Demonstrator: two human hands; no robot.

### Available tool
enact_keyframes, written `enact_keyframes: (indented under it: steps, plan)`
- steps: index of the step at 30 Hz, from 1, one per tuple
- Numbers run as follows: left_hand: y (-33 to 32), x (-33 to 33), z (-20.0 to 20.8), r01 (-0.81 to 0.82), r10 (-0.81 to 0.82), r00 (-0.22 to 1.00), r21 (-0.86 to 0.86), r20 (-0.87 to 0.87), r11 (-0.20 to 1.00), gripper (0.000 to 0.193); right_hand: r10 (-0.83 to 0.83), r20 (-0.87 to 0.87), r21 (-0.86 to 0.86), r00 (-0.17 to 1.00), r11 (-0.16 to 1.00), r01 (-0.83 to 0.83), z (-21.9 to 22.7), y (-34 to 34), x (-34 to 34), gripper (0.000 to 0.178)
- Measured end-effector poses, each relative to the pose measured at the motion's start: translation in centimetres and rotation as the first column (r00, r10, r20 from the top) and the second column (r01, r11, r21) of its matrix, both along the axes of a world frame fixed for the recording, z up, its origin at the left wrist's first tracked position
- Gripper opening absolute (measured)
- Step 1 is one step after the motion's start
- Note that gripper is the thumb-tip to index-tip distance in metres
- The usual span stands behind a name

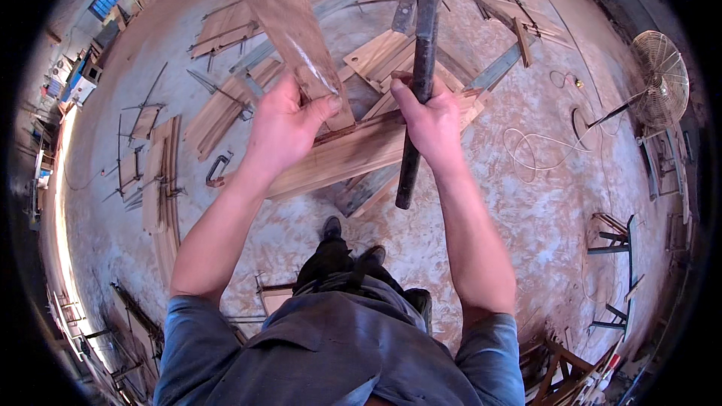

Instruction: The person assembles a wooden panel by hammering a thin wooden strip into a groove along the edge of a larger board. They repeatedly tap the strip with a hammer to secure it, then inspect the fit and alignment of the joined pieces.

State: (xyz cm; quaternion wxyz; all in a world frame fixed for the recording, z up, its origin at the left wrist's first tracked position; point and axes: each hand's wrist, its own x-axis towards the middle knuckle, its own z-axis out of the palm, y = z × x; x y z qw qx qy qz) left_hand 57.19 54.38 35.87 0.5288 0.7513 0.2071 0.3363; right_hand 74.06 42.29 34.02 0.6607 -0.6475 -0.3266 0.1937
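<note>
My left hand (286, 128) is closed round the lower end of a long wooden board (278, 7) that slants up and away from me. A white streak (310, 62) runs along the board's face near my thumb. In my right hand (432, 120) is a hammer (426, 37), gripped by its dark handle. Its metal head points up, and the handle's end hangs below my fist. Beneath both hands lies a wide wooden plank (346, 158) with a narrow dark-edged strip along its far side. I cannot tell whether the held board touches that plank.
More boards (383, 53) lie beyond the plank, over grey beams (500, 68). A C-clamp (219, 168) and stacked planks (159, 173) are on the floor at left. At right stand a pedestal fan (660, 79) with a loose cable (526, 158) nearby and a metal frame (628, 271).
</note>
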Motion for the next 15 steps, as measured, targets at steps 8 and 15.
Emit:
enact_keyframes:
  steps: [8,15]
  plan:
    - [0.4,0.9,-0.5,-0.019,0.035,0.981,0.083,-0.190,0.996,0.030,-0.056,0.015,-0.045,0.998,0.997,0.057,-0.8,1.1,0.6,0.021]
    - [0.7,0.5,0.3,0.092,-0.024,0.784,0.078,-0.620,0.993,0.025,-0.090,0.105,-0.047,0.990,0.994,0.096,-1.8,1.3,0.9,0.024]
